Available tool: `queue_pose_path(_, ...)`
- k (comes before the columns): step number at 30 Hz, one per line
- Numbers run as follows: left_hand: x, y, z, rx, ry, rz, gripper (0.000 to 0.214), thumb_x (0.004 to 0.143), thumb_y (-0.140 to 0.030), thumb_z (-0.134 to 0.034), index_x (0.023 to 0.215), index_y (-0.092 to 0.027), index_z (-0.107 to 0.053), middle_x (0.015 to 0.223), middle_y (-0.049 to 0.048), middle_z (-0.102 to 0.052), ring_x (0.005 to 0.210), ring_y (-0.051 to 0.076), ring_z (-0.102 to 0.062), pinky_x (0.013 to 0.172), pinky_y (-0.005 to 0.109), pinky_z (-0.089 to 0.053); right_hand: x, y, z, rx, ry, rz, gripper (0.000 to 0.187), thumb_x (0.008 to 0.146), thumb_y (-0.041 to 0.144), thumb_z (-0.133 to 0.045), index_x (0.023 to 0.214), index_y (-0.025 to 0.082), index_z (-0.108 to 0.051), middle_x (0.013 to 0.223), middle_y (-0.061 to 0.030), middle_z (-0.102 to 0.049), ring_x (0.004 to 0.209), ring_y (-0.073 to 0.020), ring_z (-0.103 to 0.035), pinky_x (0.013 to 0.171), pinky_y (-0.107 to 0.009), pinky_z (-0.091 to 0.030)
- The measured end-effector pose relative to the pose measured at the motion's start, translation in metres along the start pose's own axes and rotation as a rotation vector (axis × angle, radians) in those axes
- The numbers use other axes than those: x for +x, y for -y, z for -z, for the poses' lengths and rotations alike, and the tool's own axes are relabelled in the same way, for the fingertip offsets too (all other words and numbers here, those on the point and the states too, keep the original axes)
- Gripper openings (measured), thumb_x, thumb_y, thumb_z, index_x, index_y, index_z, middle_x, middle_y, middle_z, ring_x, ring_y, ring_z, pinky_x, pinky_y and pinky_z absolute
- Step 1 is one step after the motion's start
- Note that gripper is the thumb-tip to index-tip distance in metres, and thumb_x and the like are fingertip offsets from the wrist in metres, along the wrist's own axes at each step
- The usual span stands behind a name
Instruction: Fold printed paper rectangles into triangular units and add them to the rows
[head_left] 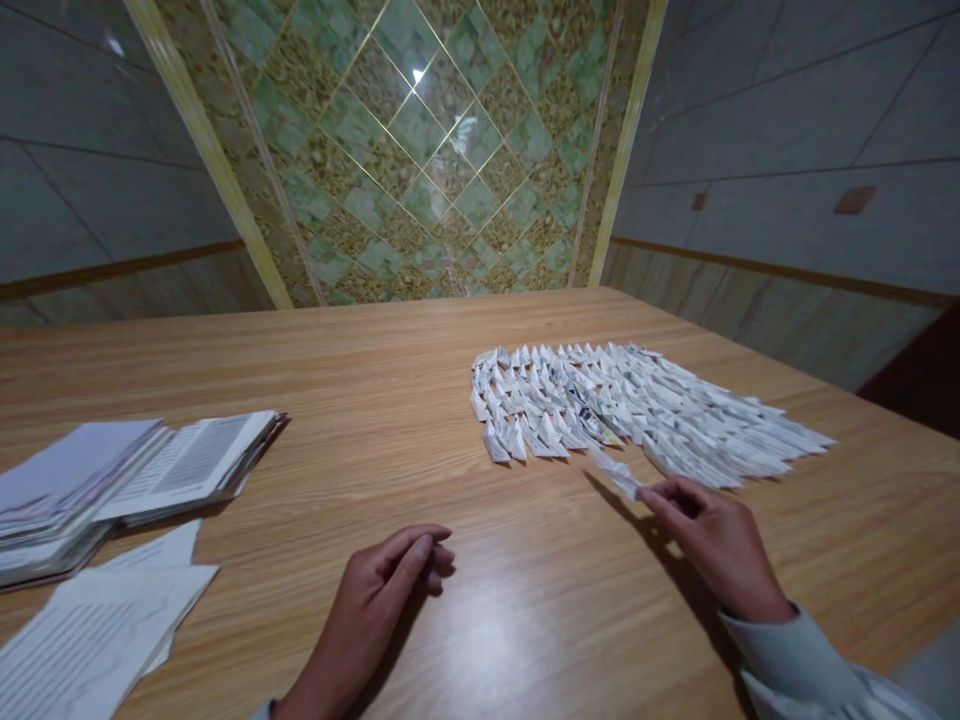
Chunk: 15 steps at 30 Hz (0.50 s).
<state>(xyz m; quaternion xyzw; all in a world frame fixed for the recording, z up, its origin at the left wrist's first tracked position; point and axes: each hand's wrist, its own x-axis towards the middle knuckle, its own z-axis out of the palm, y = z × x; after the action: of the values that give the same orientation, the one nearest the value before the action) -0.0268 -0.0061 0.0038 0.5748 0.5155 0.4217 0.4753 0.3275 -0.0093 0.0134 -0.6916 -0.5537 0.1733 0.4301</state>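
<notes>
A small folded paper boat [618, 474] is pinched by one end between the thumb and fingers of my right hand [712, 540]. It hovers just above the wood, casting a shadow, close to the front edge of a group of paper boats [555, 395] standing in rows. Further right in that group, many similar folded papers [712, 420] lie packed tightly together. My left hand [390, 590] rests over the front middle of the table, fingers curled in and thumb against the index finger, with nothing visible in it.
On the left of the wooden table [360, 380] lie an open book or stack of bound pages [202, 455] and a pale sheet on top of it [82, 455]. Loose printed sheets [97, 640] are nearer me. A tiled wall [442, 150] stands beyond the far edge.
</notes>
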Motion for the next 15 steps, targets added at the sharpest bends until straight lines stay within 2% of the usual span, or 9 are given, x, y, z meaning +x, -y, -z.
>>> queue_pose_path(3,0.000,0.002,0.000,0.029,0.008,-0.002,0.041,0.086,-0.053,-0.062,0.092,-0.015,-0.078,0.079,0.0104,-0.077,0.065,0.021,-0.069,0.065,0.029,-0.054,0.001,-0.027,0.024,-0.249,-0.146,-0.050,0.041,0.080,0.055,-0.056,0.079,0.018,-0.075,0.075,-0.0086,-0.074,0.066,-0.0261,-0.067,0.057,-0.031,-0.045)
queue_pose_path(5,0.000,0.003,0.000,0.030,0.011,0.002,0.041,0.087,-0.053,-0.062,0.092,-0.015,-0.078,0.080,0.0105,-0.077,0.066,0.021,-0.069,0.065,0.029,-0.055,0.004,-0.031,0.030,-0.478,-0.187,-0.051,0.039,0.083,0.051,-0.053,0.080,0.020,-0.076,0.077,-0.0100,-0.076,0.071,-0.0283,-0.069,0.059,-0.033,-0.043)
queue_pose_path(9,0.000,0.006,0.002,0.042,0.017,0.012,0.040,0.088,-0.052,-0.061,0.093,-0.016,-0.078,0.081,0.0101,-0.077,0.068,0.022,-0.070,0.066,0.029,-0.055,0.012,-0.018,0.024,-0.791,-0.101,-0.048,0.037,0.091,0.045,-0.050,0.080,0.022,-0.076,0.082,-0.0119,-0.076,0.074,-0.0277,-0.069,0.053,-0.030,-0.034)
queue_pose_path(15,0.001,0.006,0.003,0.092,0.030,-0.017,0.039,0.091,-0.050,-0.057,0.094,-0.016,-0.077,0.082,0.0100,-0.078,0.069,0.021,-0.071,0.069,0.029,-0.056,0.021,-0.001,0.012,-0.959,-0.009,-0.058,0.037,0.096,0.041,-0.048,0.083,0.020,-0.075,0.089,-0.0142,-0.076,0.080,-0.0270,-0.070,0.055,-0.029,-0.033)
